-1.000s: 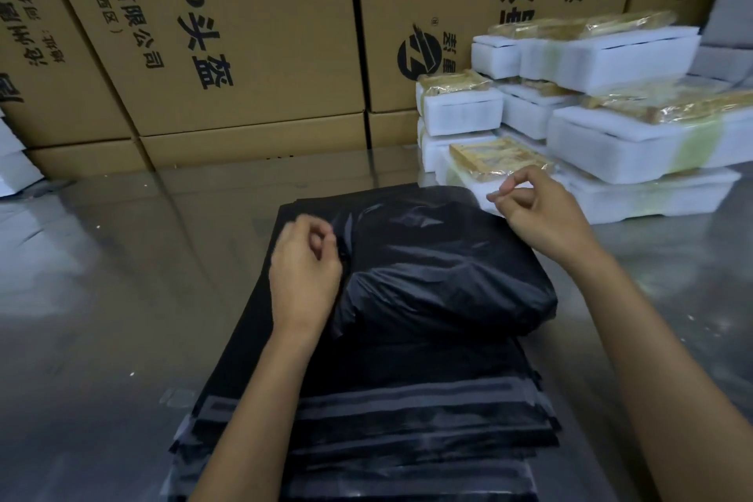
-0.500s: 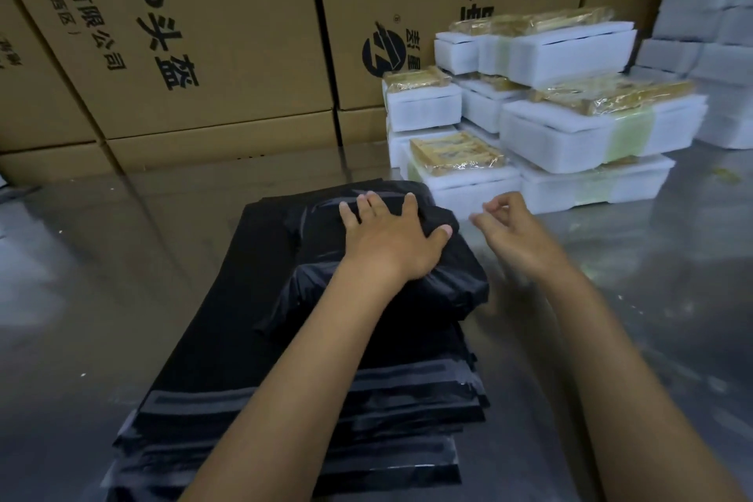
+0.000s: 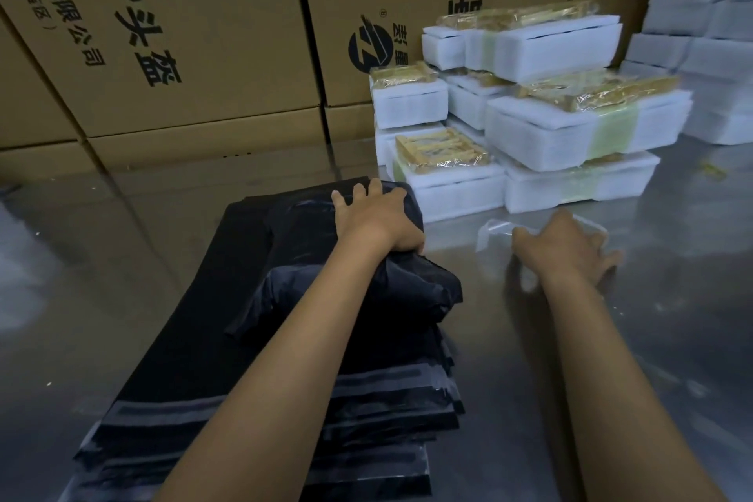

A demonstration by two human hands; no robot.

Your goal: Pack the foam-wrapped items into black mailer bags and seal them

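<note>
Gripping the packed bag [image 3: 366,281], the left hand [image 3: 375,222] curls its fingers over the far end; the bag lies on a stack of flat mailers [image 3: 244,399] on the table [image 3: 81,298]. The right hand [image 3: 566,249] rests with fingers spread on a clear strip [image 3: 495,228] beside it, near the foam-wrapped items [image 3: 570,122].

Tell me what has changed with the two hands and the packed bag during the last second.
The left hand moved from the near left of the packed bag to its far end and now grips it there. The right hand moved right, away from the bag, down to the table, onto a clear strip. The stack of flat bags and the foam-wrapped items stayed in place.
</note>
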